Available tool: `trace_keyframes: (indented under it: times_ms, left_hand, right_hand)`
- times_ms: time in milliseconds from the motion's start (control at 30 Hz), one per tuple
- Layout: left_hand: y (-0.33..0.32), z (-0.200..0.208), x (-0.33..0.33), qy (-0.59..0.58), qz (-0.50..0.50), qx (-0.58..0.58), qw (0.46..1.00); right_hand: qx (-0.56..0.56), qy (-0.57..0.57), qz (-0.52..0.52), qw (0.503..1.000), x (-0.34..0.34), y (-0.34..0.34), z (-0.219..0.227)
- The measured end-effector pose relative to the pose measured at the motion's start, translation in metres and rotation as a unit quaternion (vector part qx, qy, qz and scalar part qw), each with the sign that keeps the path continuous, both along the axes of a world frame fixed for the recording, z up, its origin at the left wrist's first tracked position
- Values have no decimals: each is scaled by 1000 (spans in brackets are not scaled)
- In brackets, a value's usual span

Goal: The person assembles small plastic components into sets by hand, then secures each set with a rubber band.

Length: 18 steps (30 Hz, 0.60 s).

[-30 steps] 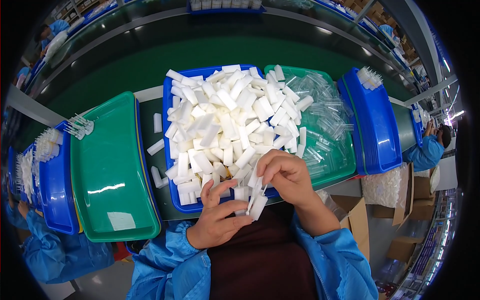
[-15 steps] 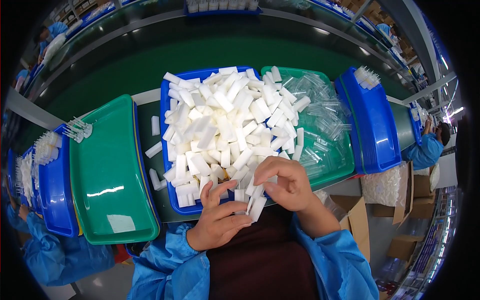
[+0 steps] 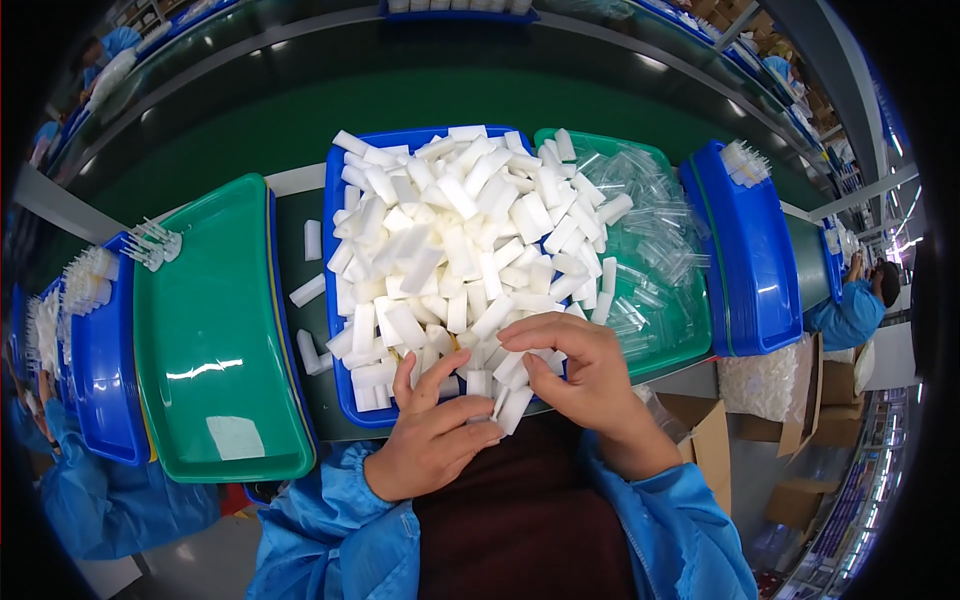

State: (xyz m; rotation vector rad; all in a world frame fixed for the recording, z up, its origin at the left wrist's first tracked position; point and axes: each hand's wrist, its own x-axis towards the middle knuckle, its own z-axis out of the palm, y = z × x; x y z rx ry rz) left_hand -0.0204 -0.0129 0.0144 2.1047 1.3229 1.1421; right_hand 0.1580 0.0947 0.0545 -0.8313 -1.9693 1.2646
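Note:
My left hand (image 3: pixel 432 440) is closed, with thumb and lower fingers pinching a white foam block (image 3: pixel 516 410) at the near edge of the blue tray. The index and middle fingers of that hand are raised and spread. My right hand (image 3: pixel 585 375) is just to the right, its index finger bent and its thumb apart from it, with no held thing visible between them. White foam shows behind the gap, close to the thumb. A large heap of white foam blocks (image 3: pixel 455 225) fills the blue tray (image 3: pixel 337 185) beyond my hands.
Clear plastic tubes (image 3: pixel 640 200) lie in a green tray (image 3: pixel 690 335) at right. Stacked blue trays (image 3: pixel 755 270) stand beyond it. At left is another green tray (image 3: pixel 215 330), with a white pronged part (image 3: pixel 155 243) on its corner. Loose foam blocks (image 3: pixel 308 290) lie between the trays. Cardboard boxes (image 3: pixel 700 430) stand below right.
My right index finger and thumb have drawn apart and shifted slightly away from the foam block in my left hand. The left hand has stayed nearly in place. The view has shifted slightly.

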Motion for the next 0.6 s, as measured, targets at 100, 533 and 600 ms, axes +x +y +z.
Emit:
trace_keyframes:
  times_ms: [100,533,600]
  left_hand:
    - [-1,1,-2,9,-10,-3,1000]
    - [-2,5,0,22,-32,-6,999]
    - [-2,5,0,21,-33,-4,999]
  right_hand:
    - [58,-53,31,996,4,3,11]
    - [162,-117,64,978,9,4,20]
    - [119,-98,93,984,14,5,22]
